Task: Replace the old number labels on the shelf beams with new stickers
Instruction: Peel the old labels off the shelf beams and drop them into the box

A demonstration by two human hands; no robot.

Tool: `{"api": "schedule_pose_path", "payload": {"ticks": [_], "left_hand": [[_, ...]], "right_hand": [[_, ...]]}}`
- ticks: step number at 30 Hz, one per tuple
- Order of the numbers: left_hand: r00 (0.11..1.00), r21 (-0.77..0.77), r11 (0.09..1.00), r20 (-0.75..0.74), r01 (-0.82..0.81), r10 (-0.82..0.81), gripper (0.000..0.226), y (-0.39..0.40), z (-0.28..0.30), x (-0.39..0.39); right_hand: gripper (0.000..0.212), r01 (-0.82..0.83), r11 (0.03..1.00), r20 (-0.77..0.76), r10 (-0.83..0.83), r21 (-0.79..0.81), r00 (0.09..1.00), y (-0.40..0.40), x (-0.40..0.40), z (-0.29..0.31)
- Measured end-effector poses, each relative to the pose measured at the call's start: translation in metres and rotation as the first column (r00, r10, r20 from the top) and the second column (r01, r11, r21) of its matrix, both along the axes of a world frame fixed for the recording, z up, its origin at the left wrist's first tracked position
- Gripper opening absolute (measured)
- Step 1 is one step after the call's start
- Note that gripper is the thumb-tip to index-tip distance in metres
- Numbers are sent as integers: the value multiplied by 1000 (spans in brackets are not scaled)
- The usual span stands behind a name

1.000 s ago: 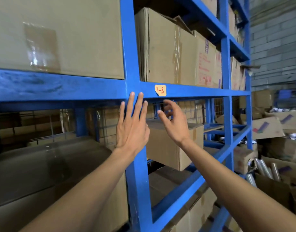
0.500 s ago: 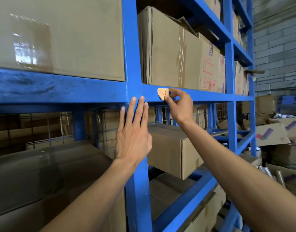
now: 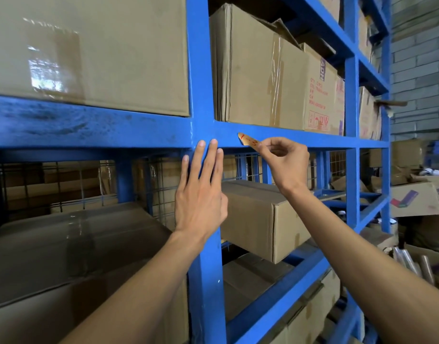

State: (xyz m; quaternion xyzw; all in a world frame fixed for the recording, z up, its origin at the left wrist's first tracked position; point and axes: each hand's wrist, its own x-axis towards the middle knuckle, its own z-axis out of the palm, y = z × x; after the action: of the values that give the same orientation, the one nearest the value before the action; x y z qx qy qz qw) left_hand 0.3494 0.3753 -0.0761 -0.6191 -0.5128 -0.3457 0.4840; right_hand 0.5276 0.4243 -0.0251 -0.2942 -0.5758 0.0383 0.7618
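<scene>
An orange number label [image 3: 248,141] with red writing sits on the blue shelf beam [image 3: 300,139], just right of the blue upright post [image 3: 201,70]. Its right part is lifted off the beam and bent outward; its left tip still touches the metal. My right hand [image 3: 285,165] pinches that lifted end between thumb and forefinger. My left hand [image 3: 201,192] lies flat on the upright post, fingers together and pointing up, fingertips at the beam joint.
Cardboard boxes [image 3: 258,70] fill the shelf above the beam, and another box [image 3: 260,217] juts out below my right hand. Wire mesh [image 3: 161,184] backs the lower bay. Loose boxes and rolls [image 3: 416,194] are piled on the floor at right.
My right hand rose to the label, pinched its right edge and has peeled most of it off the beam. My left hand stays flat on the post.
</scene>
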Motion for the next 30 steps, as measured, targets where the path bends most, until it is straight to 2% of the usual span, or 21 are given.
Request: {"api": "schedule_pose_path", "payload": {"ticks": [5,11,14,17,20,23,27,30], "left_hand": [[1000,-9,1000,1,-11,11,79,-2,-2,0],[999,-48,999,32,-15,16,78,-9,-12,6],[1000,-84,996,-8,0,-1,80,-10,-44,13],[987,-223,973,-133,58,-89,84,-10,-98,27],[975,-459,885,-153,73,-160,84,-9,-156,44],[983,-650,757,-93,61,-159,76,-3,-201,56],[990,-770,637,-65,32,-128,73,4,-242,59],[985,-817,575,-129,-39,-115,73,10,-264,60]], "right_hand": [[4,-32,999,-18,31,-36,999,-22,12,-24],[11,-72,976,101,94,-204,990,-53,46,-80],[8,-66,946,126,111,-316,986,-62,65,-114],[4,-27,900,126,90,-434,988,-67,83,-154],[4,21,847,135,61,-531,989,-69,95,-190],[14,68,799,173,45,-598,984,-70,101,-220],[2,152,712,237,22,-686,971,-71,105,-258],[8,197,641,294,46,-742,955,-71,108,-283]]}}
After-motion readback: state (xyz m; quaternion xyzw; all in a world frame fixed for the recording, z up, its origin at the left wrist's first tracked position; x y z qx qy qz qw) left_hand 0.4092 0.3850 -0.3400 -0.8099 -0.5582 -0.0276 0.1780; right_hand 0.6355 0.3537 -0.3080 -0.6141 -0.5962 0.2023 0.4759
